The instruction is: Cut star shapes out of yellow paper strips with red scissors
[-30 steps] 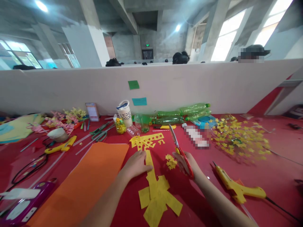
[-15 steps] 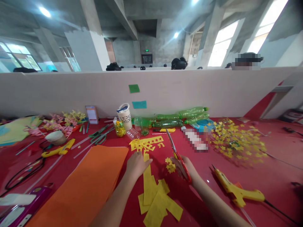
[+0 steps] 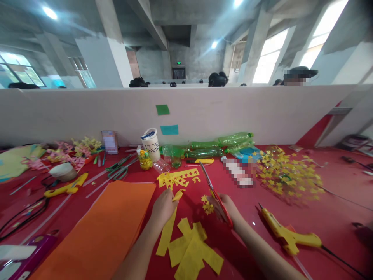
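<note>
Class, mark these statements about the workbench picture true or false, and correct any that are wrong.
1. The right hand holds scissors. True.
2. The left hand holds a green strip. False: it holds a yellow strip.
3. A yellow glue gun lies to the right of the right hand. True.
4. On the partition, the blue note is above the green one. False: the green note is above the blue note.
5. The large sheets left of the left hand are purple. False: they are orange sheets.
6. A green bottle lies on its side by the partition. True.
</note>
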`<action>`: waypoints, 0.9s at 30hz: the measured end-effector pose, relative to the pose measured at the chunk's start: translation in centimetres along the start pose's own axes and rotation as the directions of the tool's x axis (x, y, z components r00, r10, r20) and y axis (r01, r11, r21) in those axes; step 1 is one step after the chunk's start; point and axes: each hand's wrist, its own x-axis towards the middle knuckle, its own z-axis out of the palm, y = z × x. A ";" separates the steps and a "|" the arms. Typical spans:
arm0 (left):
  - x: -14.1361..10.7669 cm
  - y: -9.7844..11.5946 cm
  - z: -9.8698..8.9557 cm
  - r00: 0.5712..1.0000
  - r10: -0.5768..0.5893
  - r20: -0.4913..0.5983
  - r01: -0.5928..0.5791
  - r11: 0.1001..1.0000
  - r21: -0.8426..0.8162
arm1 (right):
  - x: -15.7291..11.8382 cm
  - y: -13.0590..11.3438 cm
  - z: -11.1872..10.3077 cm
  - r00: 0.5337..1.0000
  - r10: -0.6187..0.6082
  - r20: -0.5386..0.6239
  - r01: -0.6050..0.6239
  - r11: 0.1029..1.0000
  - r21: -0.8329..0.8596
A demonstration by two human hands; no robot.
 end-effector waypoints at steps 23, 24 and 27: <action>-3.2 4.9 0.6 0.892 0.330 0.309 0.167 0.393 -0.904 | -2.3 -1.1 2.9 0.995 -0.100 0.019 0.099 0.994 0.042; -3.3 4.8 0.7 0.883 0.338 0.326 0.186 0.387 -0.903 | -2.4 -1.2 2.9 0.994 -0.108 0.015 0.107 0.993 0.038; -3.4 4.6 0.8 0.861 0.370 0.350 0.216 0.356 -0.909 | -2.4 -1.2 2.8 0.991 -0.129 0.017 0.129 0.991 0.019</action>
